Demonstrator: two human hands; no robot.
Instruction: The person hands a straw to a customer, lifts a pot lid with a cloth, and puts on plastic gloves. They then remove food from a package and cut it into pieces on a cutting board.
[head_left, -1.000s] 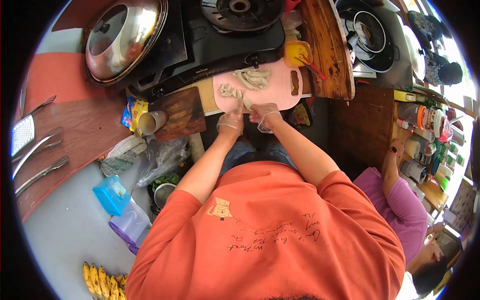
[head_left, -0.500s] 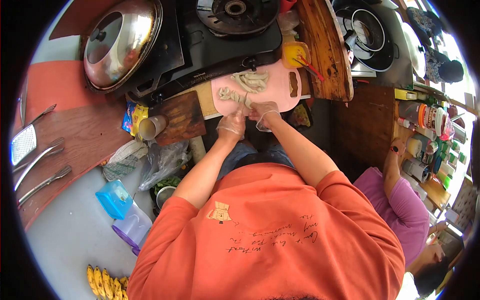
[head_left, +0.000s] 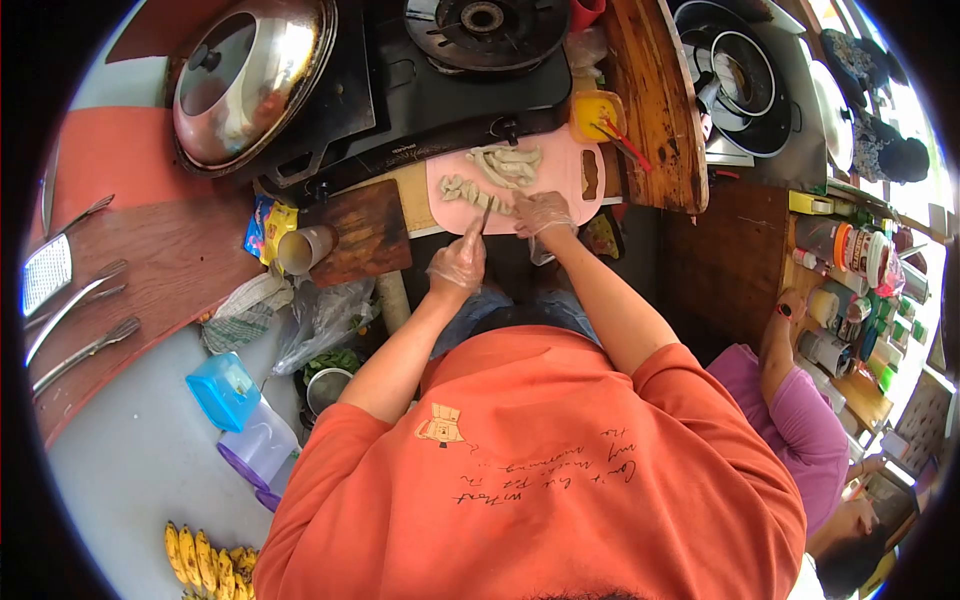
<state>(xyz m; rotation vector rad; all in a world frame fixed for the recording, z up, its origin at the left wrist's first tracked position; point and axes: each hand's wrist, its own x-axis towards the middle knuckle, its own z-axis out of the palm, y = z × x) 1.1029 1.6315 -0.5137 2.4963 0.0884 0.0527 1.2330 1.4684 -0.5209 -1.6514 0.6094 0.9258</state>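
Note:
My left hand (head_left: 457, 264), in a clear plastic glove, grips a knife (head_left: 487, 214) whose blade points up at a pale, doughy-looking strip (head_left: 463, 190). That strip is cut into several short pieces and lies on a pink cutting board (head_left: 445, 215). My right hand (head_left: 545, 216), gloved too, has its fingers on the right end of the strip, and its fingertips are partly hidden. Behind the strip, several uncut pale strips (head_left: 508, 165) lie in a pile on the board.
A black stove (head_left: 440, 110) stands beyond the board. An orange tub (head_left: 597, 112) with yellow contents and a red-handled utensil sits at the board's back right corner. On the left are a cup (head_left: 305, 250) and a wooden block (head_left: 358, 235). A co-worker's purple sleeve (head_left: 795, 420) shows at right.
My left hand has moved down and a little left with the knife, so the blade shows more. My right hand has shifted slightly right, apart from the left. The view has shifted slightly.

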